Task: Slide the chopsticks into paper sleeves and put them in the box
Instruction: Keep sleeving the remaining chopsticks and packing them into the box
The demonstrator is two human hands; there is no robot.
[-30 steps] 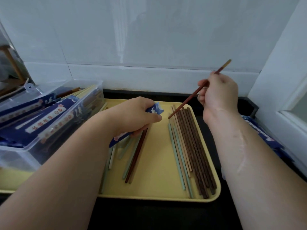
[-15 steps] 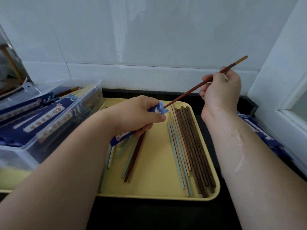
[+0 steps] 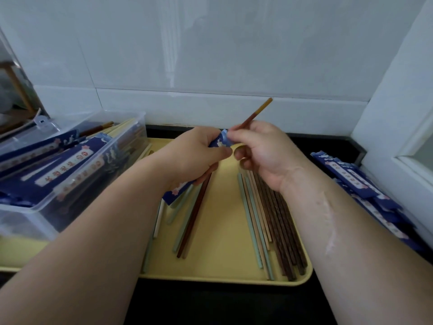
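Left hand (image 3: 199, 156) grips blue paper sleeve (image 3: 220, 143) above tray (image 3: 222, 231); right hand (image 3: 262, 151) pinches brown chopstick (image 3: 254, 113), tip at sleeve mouth. Risk: skewed entry could tear or crumple the paper.

One wide head-worn view looks forward and down, close over the tray (image 3: 222, 231); left hand (image 3: 194, 156) and right hand (image 3: 262, 153) sit mid-frame, wall (image 3: 210, 55) across the top.

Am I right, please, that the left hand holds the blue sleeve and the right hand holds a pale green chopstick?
No: in the head view the chopstick in the right hand is brown, not pale green; the left hand holds the blue sleeve.
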